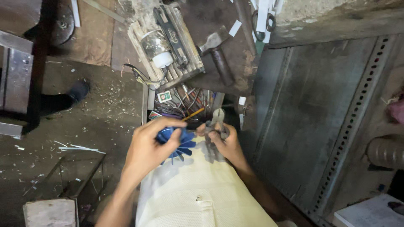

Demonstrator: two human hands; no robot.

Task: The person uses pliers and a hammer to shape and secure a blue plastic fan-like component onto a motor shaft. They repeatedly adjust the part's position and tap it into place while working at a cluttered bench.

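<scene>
My left hand [150, 146] grips a blue plastic fan wheel [178, 144] with radial blades, fingers curled over its top. My right hand [224, 143] holds a pair of grey metal pliers [217, 119], jaws pointing up and away from me, right beside the fan wheel. Both hands are held close together above my lap, over a pale yellow shirt [198, 193]. The fan's centre is hidden by my left fingers.
An open drawer [185, 105] of small tools and wires sits just beyond the hands. Above it lie a hammer [216, 54] and a wooden block with a small motor [162, 46]. A grey metal cabinet [311, 117] stands right. A person's dark shoe [78, 90] is at left.
</scene>
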